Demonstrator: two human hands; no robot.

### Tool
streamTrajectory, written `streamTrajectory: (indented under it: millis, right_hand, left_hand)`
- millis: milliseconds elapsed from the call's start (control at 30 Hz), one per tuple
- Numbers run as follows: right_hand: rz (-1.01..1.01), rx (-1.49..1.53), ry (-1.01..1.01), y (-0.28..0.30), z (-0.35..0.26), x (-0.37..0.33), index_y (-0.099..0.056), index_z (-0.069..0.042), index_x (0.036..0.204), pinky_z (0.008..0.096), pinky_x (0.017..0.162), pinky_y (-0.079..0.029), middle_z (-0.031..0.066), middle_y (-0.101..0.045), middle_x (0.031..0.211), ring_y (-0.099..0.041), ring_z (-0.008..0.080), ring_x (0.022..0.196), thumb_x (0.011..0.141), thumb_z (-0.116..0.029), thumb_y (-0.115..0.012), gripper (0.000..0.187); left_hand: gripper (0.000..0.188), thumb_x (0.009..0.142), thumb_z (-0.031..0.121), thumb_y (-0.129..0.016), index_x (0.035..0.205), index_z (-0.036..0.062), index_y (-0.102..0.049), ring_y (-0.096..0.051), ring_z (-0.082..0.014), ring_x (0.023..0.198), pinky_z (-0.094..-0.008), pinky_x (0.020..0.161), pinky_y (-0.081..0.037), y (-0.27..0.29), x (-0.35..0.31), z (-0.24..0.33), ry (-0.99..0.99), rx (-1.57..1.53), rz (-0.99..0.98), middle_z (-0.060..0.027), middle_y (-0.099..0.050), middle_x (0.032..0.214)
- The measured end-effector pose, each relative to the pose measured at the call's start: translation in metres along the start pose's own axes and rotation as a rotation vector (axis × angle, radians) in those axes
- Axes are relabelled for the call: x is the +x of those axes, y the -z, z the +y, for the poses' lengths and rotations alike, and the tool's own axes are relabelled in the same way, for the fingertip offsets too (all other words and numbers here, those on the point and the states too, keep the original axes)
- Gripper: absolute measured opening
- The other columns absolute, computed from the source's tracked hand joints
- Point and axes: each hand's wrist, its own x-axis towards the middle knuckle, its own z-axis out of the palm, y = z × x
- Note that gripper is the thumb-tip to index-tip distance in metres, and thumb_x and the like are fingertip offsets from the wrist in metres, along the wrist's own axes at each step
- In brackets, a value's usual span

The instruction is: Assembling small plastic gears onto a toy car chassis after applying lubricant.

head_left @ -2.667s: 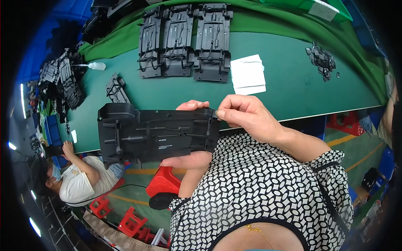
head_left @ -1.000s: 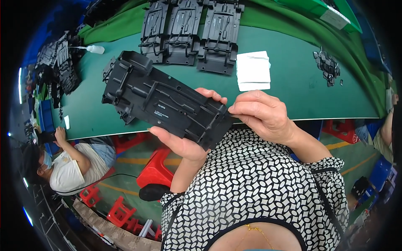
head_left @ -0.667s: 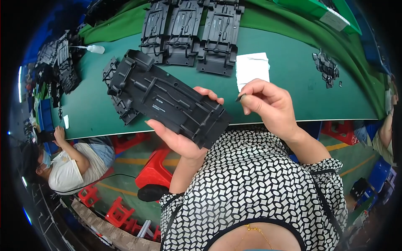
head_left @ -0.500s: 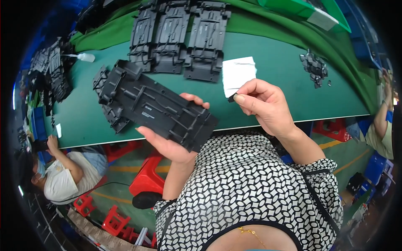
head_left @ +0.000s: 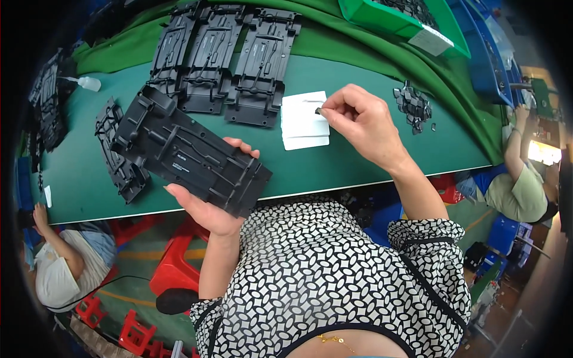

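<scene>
A black plastic chassis-like plate [head_left: 194, 161], moulded with ribs and rod shapes, lies tilted across my left hand [head_left: 209, 212]. The fingers curl round its far edge and the thumb stays along its near side. My right hand [head_left: 367, 128] pinches a small black piece [head_left: 319, 111] between thumb and forefinger; its exact kind is too small to make out. This pinch hovers over the right part of a stack of white cards or sheets [head_left: 304, 128] on the table. Beyond the held plate, three similar black plates [head_left: 256, 71] rest side by side.
More black moulded parts lie at left [head_left: 119, 149] and far left [head_left: 48, 98], near a white squeeze bottle [head_left: 89, 83]. Small black pieces [head_left: 413, 107] form a pile at right. A green bin [head_left: 394, 27] stands at the back. Other people sit at both sides.
My right hand has moved away from me, from the cards' near corner to over their right part, still pinching the small piece. The whole view has shifted; my left hand keeps the plate.
</scene>
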Motion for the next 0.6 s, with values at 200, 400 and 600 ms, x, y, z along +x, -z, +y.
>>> streamTrajectory:
  millis: [200,400,600]
  right_hand:
    - [0.104,-0.199,0.329,-0.023,0.015,0.003,-0.060,-0.002,0.080,0.0332,0.057,-0.047,0.0082,-0.054,0.073,-0.057,0.0240,0.064,0.076,-0.002,-0.065,0.006]
    - [0.091,-0.259,0.369,-0.025,0.014,0.001,-0.060,-0.002,0.080,0.0338,0.058,-0.048,0.0079,-0.054,0.074,-0.058,0.0248,0.067,0.075,-0.003,-0.066,0.008]
    - [0.078,-0.349,0.418,-0.023,0.009,0.001,-0.060,-0.003,0.081,0.0347,0.061,-0.048,0.0076,-0.054,0.076,-0.057,0.0247,0.070,0.076,-0.003,-0.065,0.008]
  left_hand:
    - [0.093,0.080,0.076,-0.029,0.128,-0.0030,-0.035,-0.052,-0.0311,0.104,-0.0477,0.094,-0.041,0.003,0.000,0.003,-0.002,0.022,-0.022,-0.0200,-0.049,0.116]
    - [0.085,0.083,0.072,-0.031,0.131,0.0020,-0.034,-0.049,-0.0321,0.103,-0.0495,0.092,-0.040,0.002,-0.003,0.005,0.005,0.014,0.008,-0.0195,-0.049,0.116]
    - [0.092,0.081,0.075,-0.028,0.130,-0.0020,-0.034,-0.053,-0.0308,0.104,-0.0468,0.093,-0.042,0.003,-0.002,0.004,-0.006,0.025,0.002,-0.0203,-0.049,0.116]
